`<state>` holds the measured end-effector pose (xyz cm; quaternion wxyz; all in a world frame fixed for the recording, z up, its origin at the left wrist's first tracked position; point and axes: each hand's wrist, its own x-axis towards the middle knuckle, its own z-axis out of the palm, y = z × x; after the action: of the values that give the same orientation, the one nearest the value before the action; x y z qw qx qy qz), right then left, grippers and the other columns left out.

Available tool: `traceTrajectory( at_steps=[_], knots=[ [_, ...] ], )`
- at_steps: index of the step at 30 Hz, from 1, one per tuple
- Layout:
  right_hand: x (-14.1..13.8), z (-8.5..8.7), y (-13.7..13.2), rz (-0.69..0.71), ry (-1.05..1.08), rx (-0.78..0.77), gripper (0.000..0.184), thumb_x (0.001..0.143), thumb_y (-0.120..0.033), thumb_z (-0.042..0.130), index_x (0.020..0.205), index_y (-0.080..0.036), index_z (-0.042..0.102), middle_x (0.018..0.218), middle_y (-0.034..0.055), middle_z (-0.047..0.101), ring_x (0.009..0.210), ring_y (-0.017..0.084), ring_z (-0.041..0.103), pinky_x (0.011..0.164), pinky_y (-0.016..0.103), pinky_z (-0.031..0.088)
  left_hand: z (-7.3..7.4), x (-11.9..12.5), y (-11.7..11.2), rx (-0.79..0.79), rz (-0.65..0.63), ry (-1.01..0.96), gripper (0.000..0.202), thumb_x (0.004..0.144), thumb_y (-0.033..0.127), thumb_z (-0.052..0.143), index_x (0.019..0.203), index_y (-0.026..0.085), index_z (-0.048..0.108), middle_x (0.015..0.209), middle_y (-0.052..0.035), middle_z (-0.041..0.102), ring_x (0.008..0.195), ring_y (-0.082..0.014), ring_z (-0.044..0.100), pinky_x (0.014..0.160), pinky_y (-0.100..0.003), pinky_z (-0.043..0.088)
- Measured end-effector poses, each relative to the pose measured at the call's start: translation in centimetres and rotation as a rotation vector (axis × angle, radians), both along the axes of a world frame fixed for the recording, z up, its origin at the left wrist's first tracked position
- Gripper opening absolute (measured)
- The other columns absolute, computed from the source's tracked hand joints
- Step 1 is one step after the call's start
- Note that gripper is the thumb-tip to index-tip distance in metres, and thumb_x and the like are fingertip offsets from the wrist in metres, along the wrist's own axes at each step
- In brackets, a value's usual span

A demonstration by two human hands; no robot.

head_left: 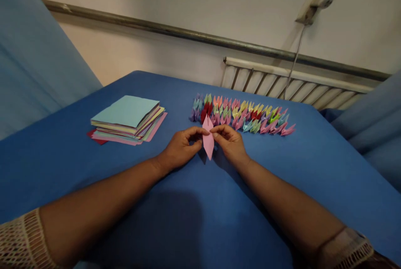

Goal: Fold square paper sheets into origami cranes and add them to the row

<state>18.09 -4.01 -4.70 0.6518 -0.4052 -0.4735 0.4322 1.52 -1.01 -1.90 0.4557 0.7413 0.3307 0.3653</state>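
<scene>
My left grip [183, 147] and right grip [232, 143] are closed on one folded pink paper [208, 145], each pinching a side edge between thumb and curled fingers. My forearms extend forward from the lower corners and converge, so that the two grips face each other. The paper is a slim, elongated diamond, its long axis pointing away from me; the near end tapers to a single point, and a narrow slit divides the far end. It lies centrally over the blue counter [175, 214]; whether its near tip touches the surface I cannot tell. Just beyond stand rows of small folded cranes [236, 112] in pink, red, yellow, green and blue. To the left rests an uneven stack of coloured sheets [127, 111], pale blue uppermost. Behind the counter are a metal rail [163, 29] and a white radiator [278, 79].
</scene>
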Motion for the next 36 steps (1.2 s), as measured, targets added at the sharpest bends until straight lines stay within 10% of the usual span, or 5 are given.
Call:
traceTrajectory(
  at_steps=[18,25,36],
  knots=[
    [-0.26,0.22,-0.36,-0.02,-0.176,-0.012,0.019,0.072,-0.037,0.073,0.073,-0.021,0.062,0.068,-0.0018,0.062,0.062,0.012,0.056,0.061,0.027,0.046,0.29,0.01,0.4,-0.106,0.177,-0.008,0.024,0.072,0.04,0.074,0.074,0.017,0.065,0.07,0.0002,0.066,0.065,-0.0134,0.059,0.062,-0.024,0.048],
    [-0.55,0.28,-0.12,-0.016,-0.053,-0.033,0.028,0.064,-0.033,0.078,0.076,-0.021,0.056,0.065,-0.0048,0.059,0.058,0.009,0.054,0.058,0.024,0.045,0.33,0.36,0.3,-0.35,0.132,-0.168,0.047,0.068,0.036,0.078,0.105,0.016,0.057,0.069,-0.0003,0.071,0.064,-0.0156,0.066,0.066,-0.029,0.052],
    [-0.17,0.47,-0.24,0.031,-0.15,-0.045,0.029,0.068,-0.047,0.073,0.065,-0.02,0.061,0.061,-0.0032,0.057,0.058,0.011,0.049,0.056,0.026,0.041,0.29,0.3,0.22,-0.306,0.083,-0.083,0.028,0.067,0.038,0.076,0.074,0.015,0.062,0.071,0.0006,0.061,0.065,-0.0114,0.056,0.061,-0.023,0.044]
  ],
)
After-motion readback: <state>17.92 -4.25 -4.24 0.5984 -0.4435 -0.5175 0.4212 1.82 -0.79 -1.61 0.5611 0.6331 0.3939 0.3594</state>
